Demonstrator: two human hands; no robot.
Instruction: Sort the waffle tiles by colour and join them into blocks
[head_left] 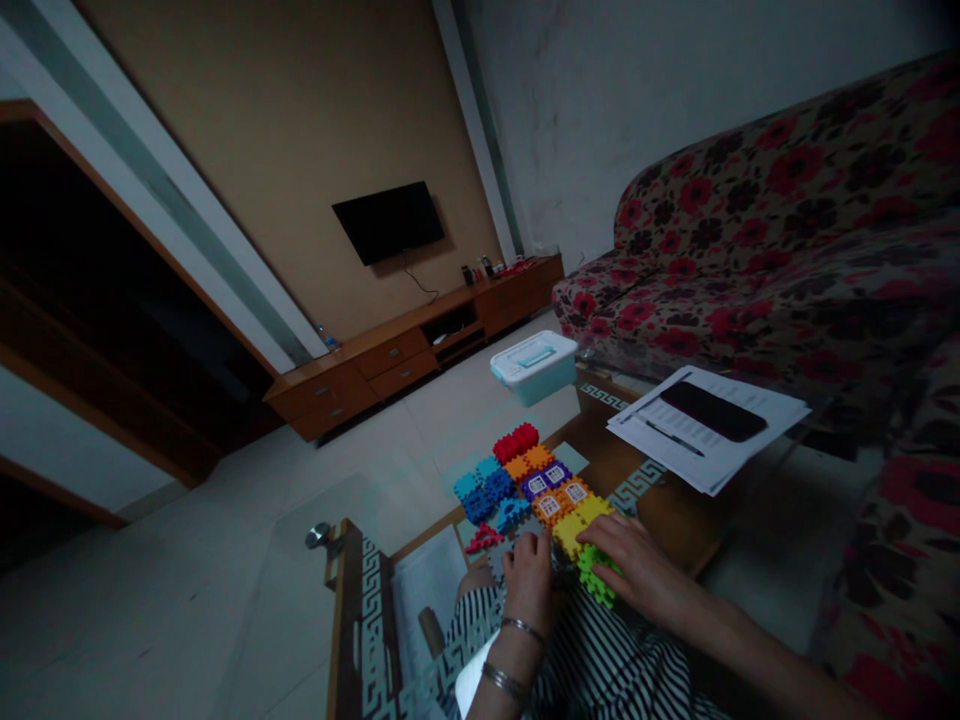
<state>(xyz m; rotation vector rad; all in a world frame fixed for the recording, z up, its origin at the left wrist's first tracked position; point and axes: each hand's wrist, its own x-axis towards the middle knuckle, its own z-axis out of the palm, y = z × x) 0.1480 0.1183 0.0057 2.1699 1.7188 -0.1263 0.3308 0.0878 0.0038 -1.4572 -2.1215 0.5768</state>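
The left hand (529, 580) has its fingers (525, 547) curled down at the near edge of the interlocking plastic blocks (525, 490). The right hand (645, 570) has its fingers (611, 535) spread against a green block (598, 578) (gripping or just touching, I cannot tell). The blocks lie on a glass-topped surface (636, 485). At 12 o'clock stands a shut plastic box (534, 367), contents hidden; at 2 o'clock, papers (750, 440) carry a black phone (712, 410) and a pen (673, 437).
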